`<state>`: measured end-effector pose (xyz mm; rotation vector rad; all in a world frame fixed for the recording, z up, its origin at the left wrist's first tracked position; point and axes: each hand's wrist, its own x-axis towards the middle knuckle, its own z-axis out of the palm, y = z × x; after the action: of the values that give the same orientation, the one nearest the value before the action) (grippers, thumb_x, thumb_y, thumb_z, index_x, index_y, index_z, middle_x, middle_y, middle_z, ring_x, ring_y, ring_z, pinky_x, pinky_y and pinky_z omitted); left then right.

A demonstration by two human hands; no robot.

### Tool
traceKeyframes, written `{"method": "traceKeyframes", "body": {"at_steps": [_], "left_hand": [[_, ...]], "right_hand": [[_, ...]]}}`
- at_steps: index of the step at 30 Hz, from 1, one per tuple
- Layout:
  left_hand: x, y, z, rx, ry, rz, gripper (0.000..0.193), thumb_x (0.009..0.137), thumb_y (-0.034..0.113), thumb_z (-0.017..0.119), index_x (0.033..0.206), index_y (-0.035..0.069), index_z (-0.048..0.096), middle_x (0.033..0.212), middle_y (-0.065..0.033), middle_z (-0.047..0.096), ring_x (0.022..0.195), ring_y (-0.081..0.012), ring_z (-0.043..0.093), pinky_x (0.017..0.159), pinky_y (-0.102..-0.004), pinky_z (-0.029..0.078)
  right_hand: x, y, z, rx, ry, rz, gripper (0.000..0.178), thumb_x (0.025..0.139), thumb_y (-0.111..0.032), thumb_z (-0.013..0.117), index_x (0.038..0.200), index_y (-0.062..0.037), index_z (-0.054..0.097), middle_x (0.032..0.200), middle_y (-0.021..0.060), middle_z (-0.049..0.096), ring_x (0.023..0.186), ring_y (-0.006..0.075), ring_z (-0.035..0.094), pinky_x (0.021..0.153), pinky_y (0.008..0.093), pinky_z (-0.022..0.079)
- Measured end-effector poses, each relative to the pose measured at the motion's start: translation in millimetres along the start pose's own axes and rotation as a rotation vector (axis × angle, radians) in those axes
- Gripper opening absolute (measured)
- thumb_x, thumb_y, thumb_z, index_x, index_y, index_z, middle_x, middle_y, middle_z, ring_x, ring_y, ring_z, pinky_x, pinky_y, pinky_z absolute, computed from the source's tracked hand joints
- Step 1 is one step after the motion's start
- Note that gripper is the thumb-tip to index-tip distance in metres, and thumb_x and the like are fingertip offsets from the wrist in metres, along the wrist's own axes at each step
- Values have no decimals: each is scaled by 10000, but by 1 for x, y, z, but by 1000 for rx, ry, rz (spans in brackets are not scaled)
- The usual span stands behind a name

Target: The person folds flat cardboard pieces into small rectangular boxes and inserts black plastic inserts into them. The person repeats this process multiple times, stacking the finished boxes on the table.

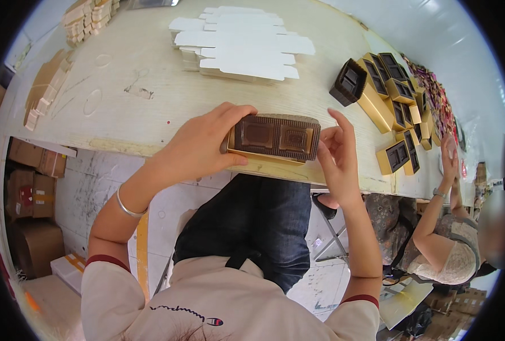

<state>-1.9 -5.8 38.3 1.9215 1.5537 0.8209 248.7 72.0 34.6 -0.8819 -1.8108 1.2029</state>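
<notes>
My left hand [210, 139] grips the left end of a small gold box with a dark brown plastic tray [276, 136] in its top, thumb on the near side and fingers on the far side. The tray has two square hollows and ribbed walls. The box is held at the table's front edge, above my lap. My right hand [339, 153] is by the tray's right end, index finger raised and apart, thumb close to the tray's corner; whether it touches is hard to tell.
White flat cartons [241, 45] are stacked on the far side of the table [133, 79]. At right lie several gold boxes with brown trays [397, 94] and a dark tray [349, 82]. Flat cardboard pieces [48, 85] lie at left. A co-worker [446, 238] sits at right.
</notes>
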Motion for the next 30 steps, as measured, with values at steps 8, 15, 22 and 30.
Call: {"method": "traceKeyframes", "body": {"at_steps": [8,15,22,30], "left_hand": [[6,-8,-8,-78,-59,24,737,635,56,819,1292,96,488,1222,-93,539,1085,-275,566,918,-353,474],[8,-11,-11,108,-176,107,802,670,72,792,1387,137,440,1314,-90,474,1113,-300,551,904,-368,483],[5,-10,-7,184,-137,71,645,840,227,672,1430,164,418,1315,-103,438,1012,-294,576,828,-373,490],[8,1,-12,146,-220,25,589,888,185,619,1441,189,418,1247,-124,453,932,-289,577,807,-364,481]], "right_hand": [[2,-24,-16,-622,-427,-410,593,701,-87,782,1246,-28,558,939,136,551,811,298,541,718,351,463],[3,-29,0,-505,-463,-237,332,719,-139,778,976,-36,595,771,100,558,663,277,545,613,352,444],[3,-25,6,-666,-361,-436,258,741,-90,738,947,-54,587,709,109,545,633,309,567,563,378,445],[5,-31,19,-757,-275,-331,206,737,-100,729,861,-55,570,670,99,512,638,301,558,584,378,445]]}}
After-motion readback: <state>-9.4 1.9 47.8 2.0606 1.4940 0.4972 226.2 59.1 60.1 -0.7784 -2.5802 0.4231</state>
